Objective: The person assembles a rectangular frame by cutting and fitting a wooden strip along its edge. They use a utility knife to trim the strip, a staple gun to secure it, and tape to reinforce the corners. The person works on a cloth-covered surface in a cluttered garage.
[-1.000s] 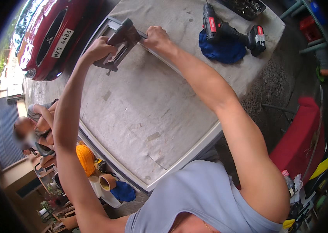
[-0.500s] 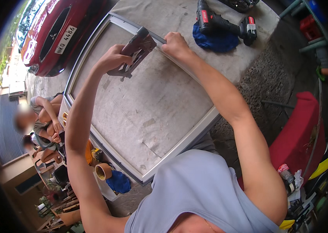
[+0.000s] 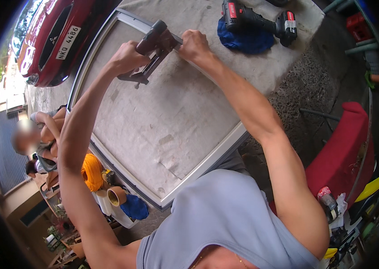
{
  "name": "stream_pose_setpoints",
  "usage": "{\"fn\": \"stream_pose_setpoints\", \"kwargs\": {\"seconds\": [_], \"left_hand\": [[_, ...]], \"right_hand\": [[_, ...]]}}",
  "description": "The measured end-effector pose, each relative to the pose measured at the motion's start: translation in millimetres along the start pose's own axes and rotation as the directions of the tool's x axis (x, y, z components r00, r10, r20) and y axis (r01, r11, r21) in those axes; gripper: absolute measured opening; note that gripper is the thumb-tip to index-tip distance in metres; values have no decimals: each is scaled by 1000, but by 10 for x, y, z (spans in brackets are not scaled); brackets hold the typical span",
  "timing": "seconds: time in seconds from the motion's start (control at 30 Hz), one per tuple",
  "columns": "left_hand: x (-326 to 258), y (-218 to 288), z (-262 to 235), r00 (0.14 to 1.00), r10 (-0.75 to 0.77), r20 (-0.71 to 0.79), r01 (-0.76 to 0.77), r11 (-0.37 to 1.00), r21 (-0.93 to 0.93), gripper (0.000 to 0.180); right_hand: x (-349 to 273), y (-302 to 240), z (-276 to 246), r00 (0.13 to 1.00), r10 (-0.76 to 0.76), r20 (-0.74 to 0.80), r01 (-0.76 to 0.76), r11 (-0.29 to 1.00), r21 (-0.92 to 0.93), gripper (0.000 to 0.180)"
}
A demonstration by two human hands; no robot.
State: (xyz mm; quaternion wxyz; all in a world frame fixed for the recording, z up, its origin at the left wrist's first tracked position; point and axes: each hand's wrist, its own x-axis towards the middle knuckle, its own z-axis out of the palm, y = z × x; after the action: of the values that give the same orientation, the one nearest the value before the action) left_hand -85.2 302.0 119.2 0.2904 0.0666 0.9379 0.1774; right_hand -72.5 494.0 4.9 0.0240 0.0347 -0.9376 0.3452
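A large grey aluminium frame point(image 3: 208, 158) lies on a pale worn surface in front of me. My left hand point(image 3: 125, 59) grips the dark brown handle of a hand tool point(image 3: 152, 50) that sits over the frame's far rail. My right hand point(image 3: 194, 45) is closed on that far rail right beside the tool's head. Both arms are stretched forward over the frame. The tool's tip is hidden behind my hands.
A red and black cordless drill point(image 3: 257, 19) lies on a blue cloth point(image 3: 243, 41) beyond the frame. A red car point(image 3: 48, 38) stands at upper left. Another person point(image 3: 34, 139) sits at left near an orange spool point(image 3: 91, 172) and a tape roll point(image 3: 116, 195). A red object point(image 3: 342, 152) stands at right.
My view has shifted, so the frame, tool and hands sit further right in the picture. Both hands keep their holds on the tool and the rail.
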Motion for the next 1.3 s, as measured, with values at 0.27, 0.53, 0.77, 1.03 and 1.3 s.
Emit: {"fn": "stream_pose_setpoints", "kwargs": {"seconds": [0.27,0.53,0.77,1.03,1.3], "left_hand": [[-434,-58,154,996,87,-35,-90,991,-103,40],[-734,421,725,979,194,67,-173,956,-237,46],[-723,723,795,985,142,100,-133,987,-91,43],[-743,788,777,996,84,26,-83,996,-11,40],[-1274,675,1078,975,209,72,-185,950,-253,44]], "right_hand": [[-131,336,-34,999,-49,12,47,989,137,31],[-1137,690,-586,998,-63,-20,65,985,162,29],[-1130,608,-576,999,-29,-36,34,989,143,23],[-1095,602,-481,999,-23,-45,27,995,101,21],[-1455,884,-875,998,-59,14,55,981,189,40]]}}
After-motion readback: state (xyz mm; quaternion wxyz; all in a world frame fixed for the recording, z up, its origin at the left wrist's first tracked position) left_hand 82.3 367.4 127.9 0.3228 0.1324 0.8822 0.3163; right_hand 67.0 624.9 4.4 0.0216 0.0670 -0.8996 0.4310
